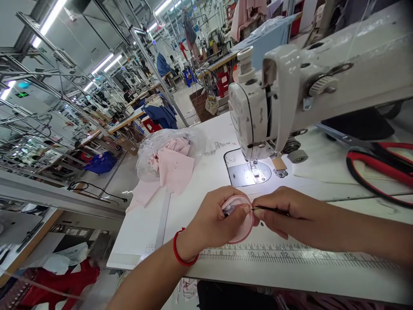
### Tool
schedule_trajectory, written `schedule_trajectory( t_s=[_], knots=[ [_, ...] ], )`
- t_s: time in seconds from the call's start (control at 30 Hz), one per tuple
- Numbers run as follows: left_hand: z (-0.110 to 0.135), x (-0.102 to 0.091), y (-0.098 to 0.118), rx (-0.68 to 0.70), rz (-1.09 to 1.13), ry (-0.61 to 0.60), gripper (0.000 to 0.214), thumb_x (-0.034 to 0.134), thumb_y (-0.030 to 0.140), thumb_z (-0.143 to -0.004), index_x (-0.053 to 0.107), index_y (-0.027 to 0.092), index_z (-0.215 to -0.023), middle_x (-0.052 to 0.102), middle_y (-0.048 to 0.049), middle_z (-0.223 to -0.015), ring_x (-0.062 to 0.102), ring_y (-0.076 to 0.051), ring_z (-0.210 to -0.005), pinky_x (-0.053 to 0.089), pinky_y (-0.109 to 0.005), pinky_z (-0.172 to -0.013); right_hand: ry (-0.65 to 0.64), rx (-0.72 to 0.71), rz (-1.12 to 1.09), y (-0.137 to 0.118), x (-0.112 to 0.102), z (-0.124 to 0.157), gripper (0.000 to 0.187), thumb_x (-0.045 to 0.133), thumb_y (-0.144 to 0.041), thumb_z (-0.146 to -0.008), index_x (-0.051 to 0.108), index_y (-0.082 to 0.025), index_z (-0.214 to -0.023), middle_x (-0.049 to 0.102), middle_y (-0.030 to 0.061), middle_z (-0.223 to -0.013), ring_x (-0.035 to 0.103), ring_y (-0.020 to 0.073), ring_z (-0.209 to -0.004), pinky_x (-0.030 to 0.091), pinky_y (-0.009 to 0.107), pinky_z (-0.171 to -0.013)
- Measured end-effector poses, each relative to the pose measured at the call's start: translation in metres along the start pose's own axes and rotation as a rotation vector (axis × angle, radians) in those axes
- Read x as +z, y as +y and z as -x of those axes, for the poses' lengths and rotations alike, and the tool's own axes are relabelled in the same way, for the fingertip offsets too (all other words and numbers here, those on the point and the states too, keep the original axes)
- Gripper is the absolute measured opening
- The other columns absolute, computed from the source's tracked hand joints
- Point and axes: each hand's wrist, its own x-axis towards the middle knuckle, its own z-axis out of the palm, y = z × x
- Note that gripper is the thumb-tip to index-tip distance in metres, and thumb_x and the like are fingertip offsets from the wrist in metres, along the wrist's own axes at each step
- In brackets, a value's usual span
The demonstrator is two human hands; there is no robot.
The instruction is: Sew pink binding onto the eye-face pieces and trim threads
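My left hand, with a red cord bracelet at the wrist, pinches a round pink fabric piece between thumb and fingers. A darker pink edge runs around the piece, and part of it is hidden behind my thumb. My right hand is closed on a thin black pointed tool, whose tip meets the fabric's right edge by my left thumb. Whether the tool is tweezers or an awl I cannot tell. Both hands are just in front of the sewing machine, whose lit needle plate lies beyond them.
Large red-and-black-handled scissors lie at the right. Pink fabric pieces rest on a clear plastic bag at the table's left. A printed ruler scale runs along the front of the white table. Other workstations stand behind.
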Motion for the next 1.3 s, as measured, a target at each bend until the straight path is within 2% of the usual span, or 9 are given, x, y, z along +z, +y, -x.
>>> schedule_trajectory(
  t_s=[0.17, 0.3, 0.43, 0.53, 0.63, 0.77, 0.87, 1.03, 1.3],
  knots=[
    [0.0, 0.002, 0.001, -0.012, 0.0, 0.0, 0.008, 0.069, 0.025, -0.09, 0.067, 0.017, -0.091, 0.078, -0.0078, -0.083, 0.071, -0.017, -0.076, 0.054, -0.025, -0.068, -0.003, -0.075, 0.075, 0.0, -0.001, -0.002, 0.047, 0.047, -0.056, -0.111, 0.055, -0.024, -0.078, 0.045, -0.0069, -0.055, 0.035, 0.0096, -0.046, 0.023, 0.026, -0.043],
    [-0.001, 0.002, 0.001, 0.003, -0.031, 0.014, 0.005, 0.069, 0.022, -0.087, 0.067, 0.018, -0.089, 0.078, -0.0067, -0.083, 0.071, -0.017, -0.075, 0.055, -0.026, -0.067, -0.009, -0.104, 0.062, -0.006, 0.0, -0.001, 0.043, 0.052, -0.049, -0.11, 0.049, -0.024, -0.074, 0.039, -0.0078, -0.057, 0.032, 0.0098, -0.049, 0.025, 0.025, -0.044],
    [0.001, 0.003, 0.001, -0.032, -0.09, 0.078, 0.008, 0.071, 0.024, -0.085, 0.068, 0.018, -0.09, 0.078, -0.0072, -0.085, 0.072, -0.019, -0.077, 0.055, -0.027, -0.066, -0.001, -0.043, 0.013, -0.006, -0.001, -0.001, 0.045, 0.057, -0.054, -0.107, 0.053, -0.024, -0.075, 0.042, -0.0071, -0.057, 0.032, 0.0099, -0.048, 0.023, 0.026, -0.043],
    [0.001, 0.003, 0.003, -0.04, -0.111, 0.167, 0.009, 0.072, 0.026, -0.084, 0.068, 0.019, -0.087, 0.072, -0.0038, -0.078, 0.065, -0.016, -0.071, 0.052, -0.026, -0.062, 0.032, 0.029, 0.003, -0.003, -0.003, -0.002, 0.046, 0.054, -0.062, -0.107, 0.064, -0.023, -0.085, 0.05, -0.0051, -0.059, 0.037, 0.0112, -0.049, 0.025, 0.026, -0.044],
    [0.001, 0.004, 0.006, -0.043, -0.103, 0.24, 0.011, 0.072, 0.027, -0.082, 0.067, 0.018, -0.083, 0.063, 0.0005, -0.07, 0.054, -0.012, -0.063, 0.046, -0.023, -0.057, 0.117, 0.043, 0.004, -0.005, -0.003, -0.004, 0.047, 0.059, -0.066, -0.103, 0.067, -0.023, -0.086, 0.051, -0.0045, -0.059, 0.038, 0.012, -0.052, 0.027, 0.026, -0.046],
    [-0.002, 0.006, 0.007, -0.072, -0.06, 0.289, 0.014, 0.073, 0.031, -0.082, 0.067, 0.017, -0.084, 0.059, 0.0014, -0.07, 0.051, -0.011, -0.062, 0.044, -0.022, -0.055, 0.34, 0.075, -0.035, -0.012, 0.005, -0.004, 0.042, 0.082, -0.064, -0.088, 0.073, -0.025, -0.097, 0.046, -0.0071, -0.063, 0.038, 0.0132, -0.058, 0.031, 0.027, -0.053],
    [-0.003, 0.007, 0.007, -0.092, 0.006, 0.273, 0.018, 0.075, 0.033, -0.084, 0.066, 0.017, -0.086, 0.058, 0.0017, -0.07, 0.05, -0.01, -0.061, 0.043, -0.021, -0.054, 0.385, 0.075, -0.081, -0.011, 0.01, -0.006, 0.039, 0.088, -0.06, -0.083, 0.072, -0.024, -0.089, 0.046, -0.0074, -0.061, 0.036, 0.0126, -0.057, 0.03, 0.027, -0.053],
    [-0.002, 0.007, 0.004, -0.054, 0.116, 0.187, 0.026, 0.081, 0.034, -0.084, 0.069, 0.018, -0.101, 0.061, 0.0022, -0.075, 0.051, -0.009, -0.061, 0.044, -0.021, -0.056, 0.365, -0.003, -0.091, -0.005, 0.007, -0.01, 0.038, 0.083, -0.057, -0.086, 0.071, -0.024, -0.075, 0.042, -0.0061, -0.061, 0.034, 0.0126, -0.056, 0.027, 0.027, -0.05],
    [-0.003, 0.006, 0.002, -0.039, 0.127, 0.156, 0.038, 0.084, 0.051, -0.087, 0.068, 0.017, -0.092, 0.062, -0.0003, -0.074, 0.053, -0.01, -0.064, 0.044, -0.022, -0.058, 0.399, 0.022, -0.069, -0.014, 0.005, -0.006, 0.038, 0.079, -0.057, -0.087, 0.067, -0.024, -0.072, 0.04, -0.0057, -0.061, 0.033, 0.013, -0.056, 0.027, 0.027, -0.05]
  ],
)
